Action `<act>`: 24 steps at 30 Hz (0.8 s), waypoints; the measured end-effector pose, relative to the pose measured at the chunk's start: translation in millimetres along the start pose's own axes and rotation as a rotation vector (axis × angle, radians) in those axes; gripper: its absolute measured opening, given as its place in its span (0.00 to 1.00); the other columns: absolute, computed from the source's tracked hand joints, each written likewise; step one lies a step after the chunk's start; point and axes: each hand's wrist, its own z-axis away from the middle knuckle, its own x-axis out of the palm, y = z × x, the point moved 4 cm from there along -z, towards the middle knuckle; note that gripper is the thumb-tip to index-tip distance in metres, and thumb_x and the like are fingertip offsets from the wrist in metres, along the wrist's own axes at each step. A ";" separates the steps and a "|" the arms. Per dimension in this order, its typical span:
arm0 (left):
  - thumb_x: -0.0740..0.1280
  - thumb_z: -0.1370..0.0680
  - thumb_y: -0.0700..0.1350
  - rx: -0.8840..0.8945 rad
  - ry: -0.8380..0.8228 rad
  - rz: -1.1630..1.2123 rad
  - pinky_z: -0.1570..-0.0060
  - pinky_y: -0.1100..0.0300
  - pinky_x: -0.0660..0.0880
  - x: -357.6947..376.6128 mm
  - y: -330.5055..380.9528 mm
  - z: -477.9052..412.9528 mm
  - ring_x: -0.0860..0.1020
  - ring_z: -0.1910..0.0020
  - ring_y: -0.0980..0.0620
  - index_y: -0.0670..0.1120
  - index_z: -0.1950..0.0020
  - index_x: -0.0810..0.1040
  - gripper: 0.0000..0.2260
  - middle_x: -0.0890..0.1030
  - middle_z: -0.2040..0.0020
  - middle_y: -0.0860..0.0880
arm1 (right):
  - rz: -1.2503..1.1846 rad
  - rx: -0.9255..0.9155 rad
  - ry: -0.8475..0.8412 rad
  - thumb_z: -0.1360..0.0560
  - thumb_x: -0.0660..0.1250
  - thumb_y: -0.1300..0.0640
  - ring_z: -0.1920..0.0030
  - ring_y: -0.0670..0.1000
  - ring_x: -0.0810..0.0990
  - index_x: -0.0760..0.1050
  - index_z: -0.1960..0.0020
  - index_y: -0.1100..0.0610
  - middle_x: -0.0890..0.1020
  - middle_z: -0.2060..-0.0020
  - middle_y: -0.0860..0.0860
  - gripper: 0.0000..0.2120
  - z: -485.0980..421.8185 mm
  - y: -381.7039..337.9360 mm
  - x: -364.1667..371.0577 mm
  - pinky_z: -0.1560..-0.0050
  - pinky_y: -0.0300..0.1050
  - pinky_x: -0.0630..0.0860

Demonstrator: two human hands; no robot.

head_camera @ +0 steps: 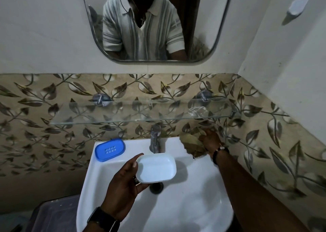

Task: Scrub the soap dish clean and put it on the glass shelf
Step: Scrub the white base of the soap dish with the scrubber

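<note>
White soap dish (156, 168) held in left grip (123, 184), thumb on the rim and fingers beneath, over the sink (185, 205) just above the drain (156, 187). Right grip (210, 140) stretched to a brown scrub pad (191, 143) at the sink's back right corner, touching it (curled round it or not: cannot tell). Blue perforated insert (110, 149) lying on the back left corner, beside the tap (155, 138). Glass shelf (123, 115) above.

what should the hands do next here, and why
Probably grip the brown scrubber with the right hand, which already reaches it on the back right corner of the sink, and bring it to the white soap dish. The left hand holds that dish over the basin, apart from the scrubber.
</note>
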 end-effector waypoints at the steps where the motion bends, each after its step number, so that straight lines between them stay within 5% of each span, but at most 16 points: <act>1: 0.66 0.22 0.49 0.001 0.004 -0.007 0.44 0.42 0.80 0.2 -0.6 0.1 0.80 0.37 0.41 0.48 0.34 0.80 0.17 0.81 0.34 0.44 | 0.186 -0.012 0.018 0.22 0.63 0.68 0.35 0.62 0.76 0.72 0.30 0.61 0.77 0.35 0.60 0.21 -5.1 2.6 -2.3 0.35 0.53 0.74; 5: 0.66 0.23 0.49 -0.004 0.027 -0.019 0.46 0.43 0.80 -0.2 -3.7 -0.8 0.81 0.39 0.42 0.48 0.34 0.81 0.17 0.81 0.35 0.44 | 0.722 -0.330 0.149 0.24 0.69 0.62 0.32 0.63 0.73 0.73 0.30 0.62 0.75 0.33 0.63 0.23 1.0 18.2 -2.4 0.30 0.57 0.69; 11: 0.65 0.22 0.49 -0.017 0.041 -0.033 0.44 0.41 0.80 6.6 -8.5 -5.8 0.82 0.41 0.42 0.48 0.35 0.81 0.17 0.82 0.35 0.45 | 1.072 -0.792 0.125 0.29 0.74 0.54 0.45 0.64 0.81 0.81 0.42 0.55 0.82 0.45 0.58 0.16 27.1 41.7 24.1 0.48 0.57 0.79; 15: 0.65 0.22 0.49 -0.015 0.028 -0.052 0.40 0.39 0.78 15.7 -12.1 -8.9 0.81 0.39 0.40 0.48 0.34 0.80 0.17 0.81 0.35 0.45 | 1.130 -0.671 0.072 0.26 0.71 0.44 0.37 0.61 0.79 0.78 0.37 0.48 0.80 0.38 0.56 0.20 27.6 56.7 22.8 0.35 0.63 0.73; 18: 0.65 0.22 0.49 -0.008 0.027 -0.055 0.39 0.39 0.77 19.1 -13.7 -9.2 0.81 0.39 0.41 0.48 0.34 0.80 0.17 0.81 0.34 0.44 | 1.151 -0.484 -0.029 0.21 0.61 0.37 0.24 0.58 0.63 0.67 0.26 0.43 0.67 0.24 0.53 0.26 19.4 69.3 21.4 0.24 0.62 0.56; 21: 0.66 0.23 0.49 -0.005 0.024 -0.047 0.42 0.41 0.79 20.8 -14.2 -8.3 0.81 0.39 0.41 0.48 0.34 0.80 0.18 0.81 0.34 0.44 | 1.167 -0.370 -0.098 0.21 0.49 0.32 0.20 0.53 0.48 0.52 0.21 0.39 0.52 0.19 0.48 0.30 12.7 78.2 23.3 0.22 0.58 0.44; 24: 0.66 0.23 0.48 -0.002 0.024 -0.036 0.45 0.43 0.81 21.7 -13.3 -6.2 0.81 0.40 0.41 0.48 0.34 0.81 0.18 0.81 0.34 0.44 | 1.164 -0.337 -0.103 0.21 0.48 0.30 0.20 0.54 0.46 0.48 0.20 0.41 0.49 0.19 0.48 0.33 12.4 79.5 26.0 0.22 0.59 0.42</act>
